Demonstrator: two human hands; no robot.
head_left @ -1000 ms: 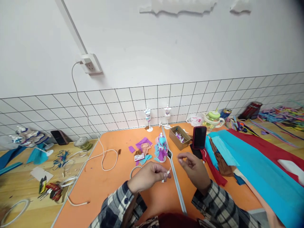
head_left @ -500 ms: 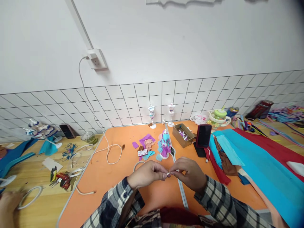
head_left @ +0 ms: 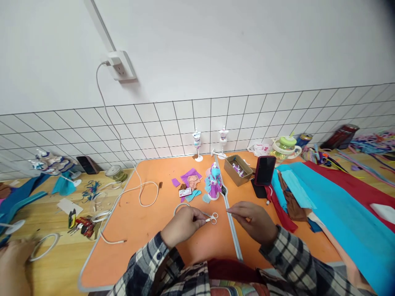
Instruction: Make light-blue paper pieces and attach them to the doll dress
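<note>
My left hand (head_left: 184, 224) is closed in a pinch, a tiny white piece (head_left: 207, 220) showing at its fingertips. Just beyond those fingertips are the loop handles of small scissors (head_left: 214, 215) on the orange table; my hand hides part of them. To the right, apart from the left, my right hand (head_left: 251, 220) hovers with fingertips drawn together; what they hold, if anything, is too small to tell. Ahead stands a mini dress form (head_left: 215, 181) in turquoise and purple fabric. Left of it lie purple, tan and blue fabric scraps (head_left: 194, 181) and a small white-labelled box (head_left: 185, 192).
Two white dress forms (head_left: 197, 144) stand by the wall. A cardboard box (head_left: 237, 170) holds small pieces. Right are a propped phone (head_left: 265, 171) and turquoise cloth (head_left: 336, 205). A white cable (head_left: 141, 189) crosses the left side. Another person's hand (head_left: 15, 255) is far left.
My hands have moved apart, the right one shifting right and the left one slightly left. The scissors handles, hidden before, now show between them. The camera view has tilted slightly downward.
</note>
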